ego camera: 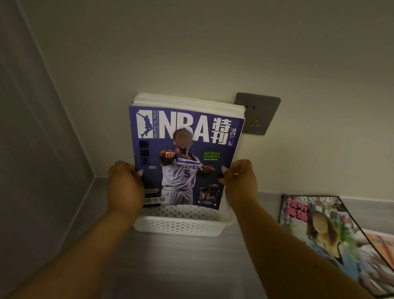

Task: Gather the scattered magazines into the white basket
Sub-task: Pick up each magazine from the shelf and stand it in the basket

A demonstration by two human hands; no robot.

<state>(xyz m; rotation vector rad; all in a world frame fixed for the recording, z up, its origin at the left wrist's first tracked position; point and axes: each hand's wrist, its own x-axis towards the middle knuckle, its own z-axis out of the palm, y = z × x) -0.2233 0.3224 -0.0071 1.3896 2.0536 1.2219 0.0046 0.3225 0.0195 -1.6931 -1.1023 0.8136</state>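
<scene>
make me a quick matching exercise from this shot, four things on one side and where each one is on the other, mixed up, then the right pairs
Things:
1. NBA magazine
2. white basket
3. wall socket
4. magazine with the pink title

Places:
A. on the wall, behind the upright stack's top right corner
B. lying flat on the counter at right
C. upright in the basket, gripped by the left hand and right hand
D. on the counter against the wall

Pairs: 1-C, 2-D, 3-A, 4-B

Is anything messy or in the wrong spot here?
Yes. Two magazines lie loose on the counter at the right, overlapping crookedly, outside the white basket. Both hands hold the NBA magazine stack upright in the basket.
</scene>
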